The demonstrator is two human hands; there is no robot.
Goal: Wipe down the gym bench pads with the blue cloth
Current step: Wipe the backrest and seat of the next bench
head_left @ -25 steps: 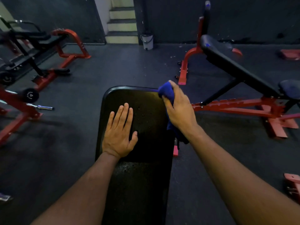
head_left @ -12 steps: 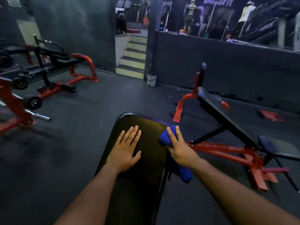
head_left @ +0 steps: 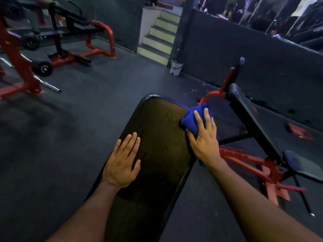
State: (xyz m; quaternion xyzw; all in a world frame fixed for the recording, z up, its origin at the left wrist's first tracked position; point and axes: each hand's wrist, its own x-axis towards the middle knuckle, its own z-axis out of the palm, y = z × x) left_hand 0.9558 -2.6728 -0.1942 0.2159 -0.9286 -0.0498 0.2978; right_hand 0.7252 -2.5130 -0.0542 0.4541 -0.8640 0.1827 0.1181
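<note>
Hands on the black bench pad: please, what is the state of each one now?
Left hand: open, flat on the black padded bench pad.
Right hand: fingers straight, pressing the crumpled blue cloth against the pad's right edge.

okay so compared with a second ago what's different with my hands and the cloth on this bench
The right hand slid the cloth along the pad's right edge, back toward you, then forward again to the far corner. Its fingers now lie flatter over the cloth. The left hand stayed flat on the pad.
</note>
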